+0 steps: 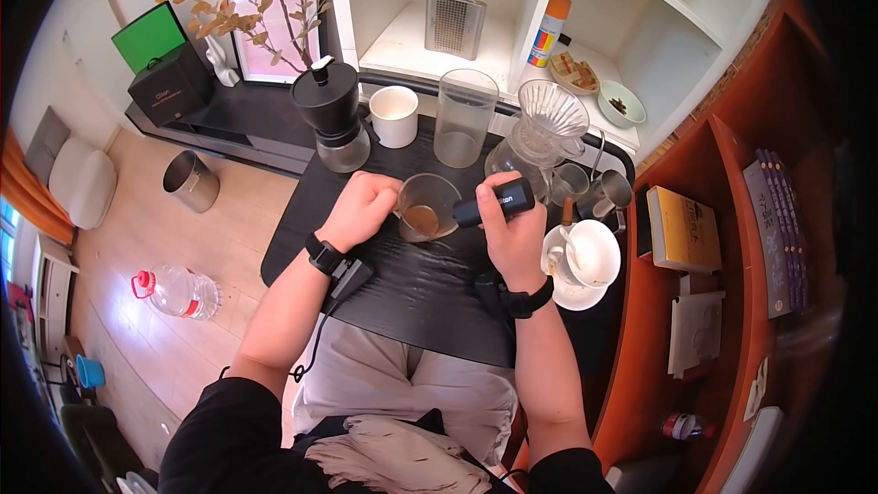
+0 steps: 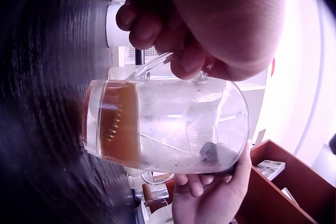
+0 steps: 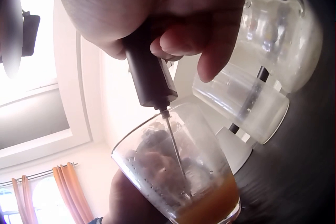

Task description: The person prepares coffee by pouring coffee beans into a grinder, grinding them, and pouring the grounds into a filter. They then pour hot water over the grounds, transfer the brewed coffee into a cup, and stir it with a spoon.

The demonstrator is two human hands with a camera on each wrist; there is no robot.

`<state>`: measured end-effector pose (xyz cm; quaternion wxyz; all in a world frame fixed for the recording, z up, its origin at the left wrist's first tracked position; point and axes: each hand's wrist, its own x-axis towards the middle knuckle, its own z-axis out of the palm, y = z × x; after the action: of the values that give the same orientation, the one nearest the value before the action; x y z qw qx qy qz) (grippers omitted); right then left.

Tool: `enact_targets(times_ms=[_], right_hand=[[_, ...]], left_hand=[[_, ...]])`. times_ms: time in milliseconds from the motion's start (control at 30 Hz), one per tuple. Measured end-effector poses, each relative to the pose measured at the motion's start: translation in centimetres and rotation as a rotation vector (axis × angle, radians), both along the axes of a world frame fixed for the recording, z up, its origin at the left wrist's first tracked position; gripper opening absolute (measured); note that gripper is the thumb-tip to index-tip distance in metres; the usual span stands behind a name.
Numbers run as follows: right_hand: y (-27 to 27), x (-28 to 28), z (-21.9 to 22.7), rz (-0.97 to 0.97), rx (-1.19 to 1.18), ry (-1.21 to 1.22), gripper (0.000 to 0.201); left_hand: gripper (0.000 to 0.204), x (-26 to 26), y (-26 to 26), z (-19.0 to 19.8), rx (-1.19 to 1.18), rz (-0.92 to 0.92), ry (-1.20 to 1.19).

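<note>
My left hand (image 1: 366, 206) grips the handle (image 2: 152, 66) of a clear glass jug (image 2: 178, 124) on the black table. Brown liquid (image 2: 119, 124) fills the bottom of the jug. In my right hand (image 1: 514, 233) is a black handheld milk frother (image 3: 149, 77), its fingers curled round the body. From it a thin metal shaft (image 3: 176, 150) slants down into the jug, its lower end right at the brown liquid in the right wrist view. The frother's body stays above the rim. Drops cling to the inside of the glass.
Behind the jug stand a black coffee grinder (image 1: 331, 119), a white mug (image 1: 394, 117), a tall glass (image 1: 465, 119) and a ribbed glass dripper (image 1: 552, 110) on a server. To the right are a metal cup (image 1: 605, 192), a white cup (image 1: 594, 252) with saucer, and a red-brown shelf (image 1: 732, 311).
</note>
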<state>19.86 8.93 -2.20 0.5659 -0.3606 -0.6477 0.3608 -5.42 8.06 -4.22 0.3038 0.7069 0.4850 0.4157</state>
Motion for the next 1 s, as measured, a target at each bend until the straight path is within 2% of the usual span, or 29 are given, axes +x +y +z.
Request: enact_targets(times_ms=[133, 633, 700, 933, 1000], right_hand=[[-0.06, -0.12, 0.03, 0.026, -0.003, -0.001, 0.021], [-0.37, -0.44, 0.22, 0.033, -0.054, -0.027, 0.023], [-0.35, -0.33, 0.17, 0.022, 0.020, -0.064, 0.023], [-0.57, -0.56, 0.63, 0.014, 0.011, -0.072, 0.022], [-0.44, -0.74, 0.46, -0.003, 0.113, -0.056, 0.021]], left_hand=[[0.026, 0.52, -0.16, 0.05, 0.034, 0.000, -0.079], [0.031, 0.53, -0.23, 0.27, 0.004, 0.025, -0.059], [0.031, 0.53, -0.22, 0.17, 0.001, 0.027, -0.063], [0.031, 0.60, -0.23, 0.33, 0.003, 0.029, -0.057], [0.031, 0.64, -0.24, 0.43, 0.004, 0.028, -0.058]])
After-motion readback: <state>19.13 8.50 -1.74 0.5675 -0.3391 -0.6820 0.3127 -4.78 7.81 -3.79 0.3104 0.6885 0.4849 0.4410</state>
